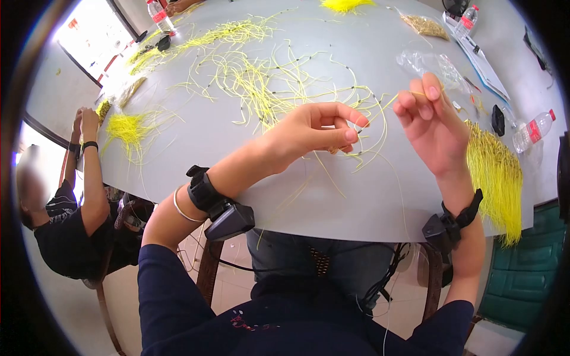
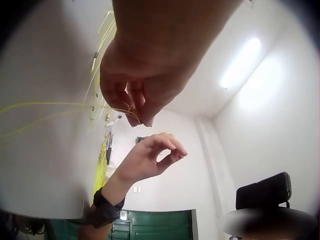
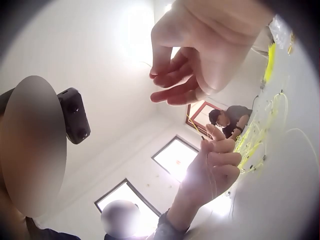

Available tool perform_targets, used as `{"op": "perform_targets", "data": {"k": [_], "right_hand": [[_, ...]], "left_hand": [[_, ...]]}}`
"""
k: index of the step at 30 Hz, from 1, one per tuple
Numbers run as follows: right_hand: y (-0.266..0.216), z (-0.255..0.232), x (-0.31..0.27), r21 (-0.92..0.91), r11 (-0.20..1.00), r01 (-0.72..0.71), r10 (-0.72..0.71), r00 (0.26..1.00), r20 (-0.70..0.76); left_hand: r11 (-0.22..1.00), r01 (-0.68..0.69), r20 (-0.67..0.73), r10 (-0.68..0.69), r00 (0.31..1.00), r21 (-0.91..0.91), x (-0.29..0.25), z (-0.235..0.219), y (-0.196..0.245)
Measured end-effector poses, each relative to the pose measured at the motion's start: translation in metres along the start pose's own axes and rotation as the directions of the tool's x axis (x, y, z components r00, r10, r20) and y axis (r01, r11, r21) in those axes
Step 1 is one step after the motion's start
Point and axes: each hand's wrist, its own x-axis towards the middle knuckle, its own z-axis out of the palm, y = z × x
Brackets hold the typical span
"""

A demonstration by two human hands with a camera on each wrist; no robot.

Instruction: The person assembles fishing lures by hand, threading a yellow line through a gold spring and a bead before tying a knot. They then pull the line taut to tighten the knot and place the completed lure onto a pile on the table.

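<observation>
In the head view the left hand pinches a yellow cord with a small dark piece between thumb and forefinger, above the grey table. To its right the raised right hand has thumb and forefinger together on a thin yellow strand that runs toward the left hand. Loose cord ends hang below the left hand. The left wrist view shows the left hand pinching the cord, with a small gold-coloured piece by its fingers. Behind the hands lies a tangled pile of yellow cords with dark pieces.
A bundle of yellow cords hangs over the table's right edge. Bottles, a clear plastic bag and a clipboard are at the right. Another yellow pile lies at the left, beside a seated person.
</observation>
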Motion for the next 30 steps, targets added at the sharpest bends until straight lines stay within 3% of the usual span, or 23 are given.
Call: {"op": "perform_targets", "data": {"k": [2,8,11,14,17,19,20,22,27,30], "right_hand": [[0.002,-0.001,0.000,-0.032,0.999,0.011,-0.013,0.998,-0.061],[0.010,0.001,0.000,-0.088,0.996,-0.013,-0.003,0.985,-0.172],[0.012,0.001,0.000,-0.080,0.997,-0.006,-0.007,0.988,-0.154],[0.010,0.008,0.001,-0.054,0.998,-0.039,0.026,0.972,-0.232],[0.009,0.010,0.002,-0.213,0.963,-0.166,0.105,0.956,-0.274],[0.013,0.012,0.001,-0.432,0.835,-0.341,0.222,0.927,-0.303],[0.015,0.013,0.000,-0.431,0.835,-0.342,0.222,0.926,-0.305],[0.018,0.016,0.000,-0.616,0.712,-0.337,0.287,0.940,-0.182],[0.027,0.021,-0.002,-0.685,0.666,-0.294,0.263,0.953,-0.153],[0.029,0.017,-0.003,-0.695,0.671,-0.259,0.219,0.964,-0.149]], "left_hand": [[0.993,-0.049,0.024,0.047,0.999,0.108,0.000,0.004,0.003],[0.986,-0.051,0.033,0.046,0.998,0.157,-0.004,0.007,0.006],[0.989,-0.090,0.070,0.082,0.994,0.119,-0.004,0.006,0.004],[0.989,-0.116,0.082,0.109,0.991,0.088,-0.002,0.003,-0.001],[0.989,-0.138,0.121,0.130,0.984,0.052,-0.001,-0.001,-0.005],[0.986,-0.165,0.125,0.162,0.979,0.015,0.000,-0.003,-0.009],[0.981,-0.192,0.128,0.193,0.973,-0.023,0.000,-0.003,-0.010],[0.988,-0.152,0.112,0.154,0.982,-0.020,-0.001,-0.002,-0.007],[0.988,-0.153,0.120,0.148,0.982,0.030,0.002,-0.007,-0.013],[0.988,-0.149,0.129,0.153,0.980,-0.038,0.002,-0.008,-0.014]]}}
